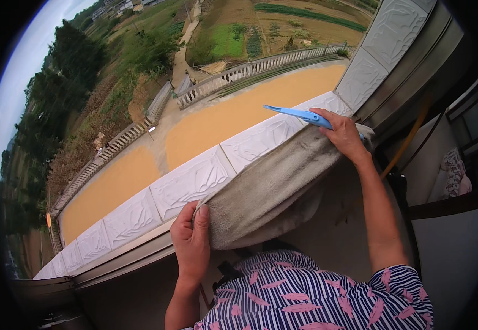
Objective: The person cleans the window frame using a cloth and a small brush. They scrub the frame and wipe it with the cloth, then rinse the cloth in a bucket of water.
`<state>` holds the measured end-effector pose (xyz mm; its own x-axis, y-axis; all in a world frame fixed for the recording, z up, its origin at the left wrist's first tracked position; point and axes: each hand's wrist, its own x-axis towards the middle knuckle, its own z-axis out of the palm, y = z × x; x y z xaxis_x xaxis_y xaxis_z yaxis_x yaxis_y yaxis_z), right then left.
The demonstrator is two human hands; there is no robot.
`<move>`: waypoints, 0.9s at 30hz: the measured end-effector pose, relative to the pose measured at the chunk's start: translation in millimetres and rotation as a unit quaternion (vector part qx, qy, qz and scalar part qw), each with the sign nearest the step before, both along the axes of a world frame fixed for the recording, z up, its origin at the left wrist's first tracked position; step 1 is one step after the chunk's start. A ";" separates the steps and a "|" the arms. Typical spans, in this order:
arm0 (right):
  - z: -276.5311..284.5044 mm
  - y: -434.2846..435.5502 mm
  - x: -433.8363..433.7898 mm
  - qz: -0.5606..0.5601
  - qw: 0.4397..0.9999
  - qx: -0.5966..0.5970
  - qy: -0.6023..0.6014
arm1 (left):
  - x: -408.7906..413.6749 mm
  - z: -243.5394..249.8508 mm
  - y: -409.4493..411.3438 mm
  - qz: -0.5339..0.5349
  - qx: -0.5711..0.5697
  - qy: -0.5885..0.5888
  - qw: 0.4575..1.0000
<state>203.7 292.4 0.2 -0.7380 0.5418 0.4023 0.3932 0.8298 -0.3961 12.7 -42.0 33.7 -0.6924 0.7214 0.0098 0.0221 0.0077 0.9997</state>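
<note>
A grey-beige towel-like cloth [276, 189] is stretched slantwise in front of me, along the inner side of a window sill. My left hand [191, 237] pinches its near left corner between thumb and fingers. At the other end, my right hand [344, 134] grips a light-blue plastic tool [298, 114], whose narrow end points left over the sill. A small blue bit also shows beyond the right palm. The far end of the cloth lies under and behind this hand; whether the fingers hold it too is hidden. A lower fold of the cloth hangs towards my body.
White embossed tiles [191, 177] cover the outer ledge beyond a metal window track [127, 258]. Far below lies a yard with spread yellow grain-like material [222, 128], bordered by a balustrade [259, 68]. Rightward are a window frame [404, 86] and a yellow hose-like strip [408, 138].
</note>
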 end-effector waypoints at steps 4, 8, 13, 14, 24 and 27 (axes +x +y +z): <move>30.3 -15.0 -7.6 -0.042 0.988 -0.150 0.007 | -14.8 -15.0 -7.6 0.047 -0.054 -0.017 0.997; 63.5 -34.8 4.4 -0.044 0.974 -0.213 -0.068 | -13.5 -20.0 -11.9 0.083 -0.085 -0.007 0.993; 62.9 -52.4 28.0 0.041 0.983 -0.179 0.022 | -15.0 -27.9 -12.8 0.096 -0.093 0.018 0.991; 60.1 -60.0 26.5 0.041 0.986 -0.155 0.038 | -15.7 -29.4 -12.7 0.097 -0.093 0.018 0.991; 3.1 -154.0 61.9 0.024 0.834 -0.549 0.050 | 38.1 3.3 34.6 -0.103 -0.118 0.195 0.968; -3.4 -168.5 61.8 0.064 0.774 -0.612 0.151 | 40.5 22.6 42.5 -0.136 -0.134 0.261 0.946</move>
